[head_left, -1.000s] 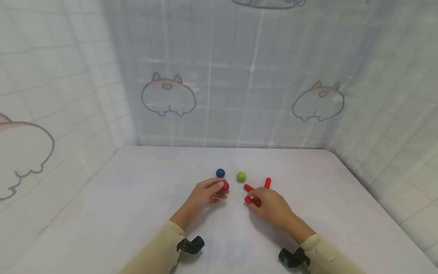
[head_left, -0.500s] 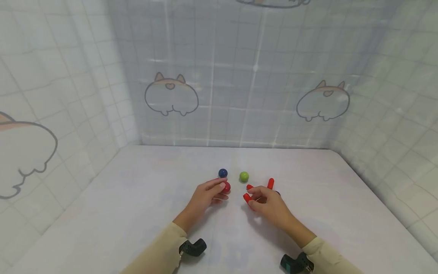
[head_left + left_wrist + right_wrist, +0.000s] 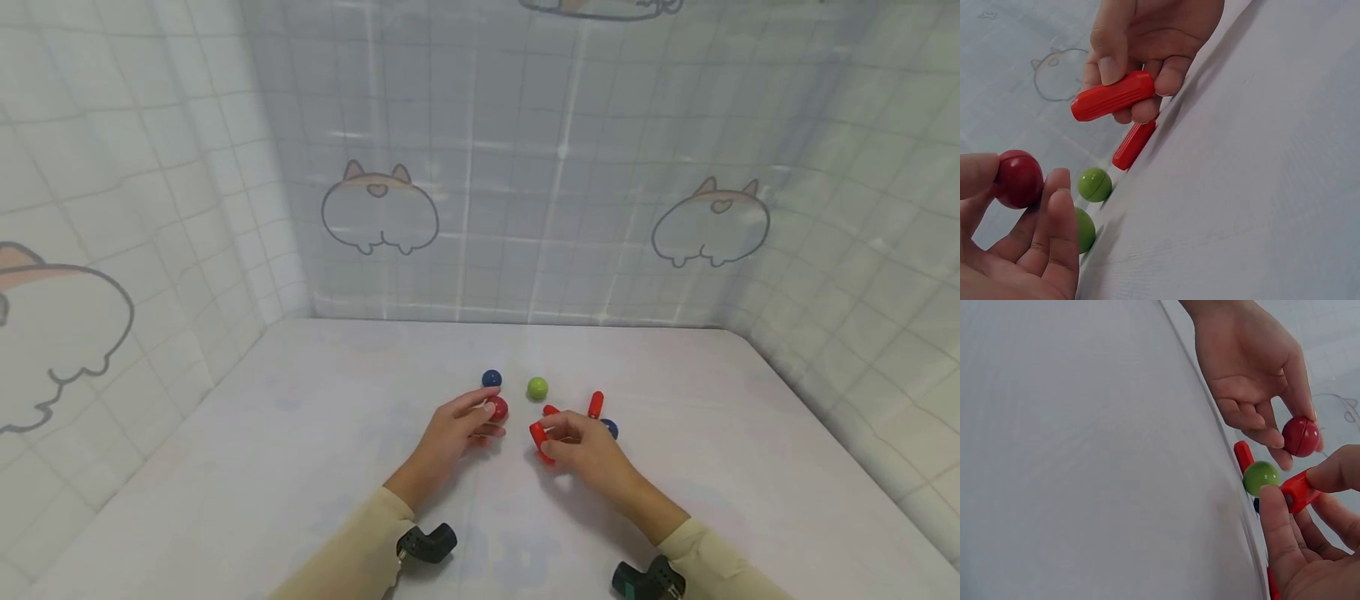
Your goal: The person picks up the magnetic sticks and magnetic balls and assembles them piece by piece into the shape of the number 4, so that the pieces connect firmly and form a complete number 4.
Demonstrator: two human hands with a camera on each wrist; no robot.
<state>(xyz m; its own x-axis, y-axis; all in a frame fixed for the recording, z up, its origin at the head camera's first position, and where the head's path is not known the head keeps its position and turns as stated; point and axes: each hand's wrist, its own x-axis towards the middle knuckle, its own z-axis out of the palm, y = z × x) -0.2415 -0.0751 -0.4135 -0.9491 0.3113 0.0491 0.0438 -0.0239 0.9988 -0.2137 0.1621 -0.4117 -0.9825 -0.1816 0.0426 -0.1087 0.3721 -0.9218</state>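
Head view: I see the left hand point(image 3: 447, 431) pinching a red ball point(image 3: 500, 407) and the right hand point(image 3: 594, 457) pinching a grooved red rod point(image 3: 537, 436), both above the white table point(image 3: 300, 417). A blue ball point(image 3: 491, 378) and a green ball point(image 3: 537, 388) rest beyond.

Left wrist view: I count two green balls and a second red rod point(image 3: 1134, 145), lying on the table.

Right wrist view: I note a dark disc point(image 3: 1289, 499) in the held rod's end.

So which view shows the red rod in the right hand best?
Left wrist: the red rod appears almost side-on, grooves plain, little covered by the right hand. Head shows it small and partly covered. Right wrist shows it foreshortened, one end toward the view, partly hidden.
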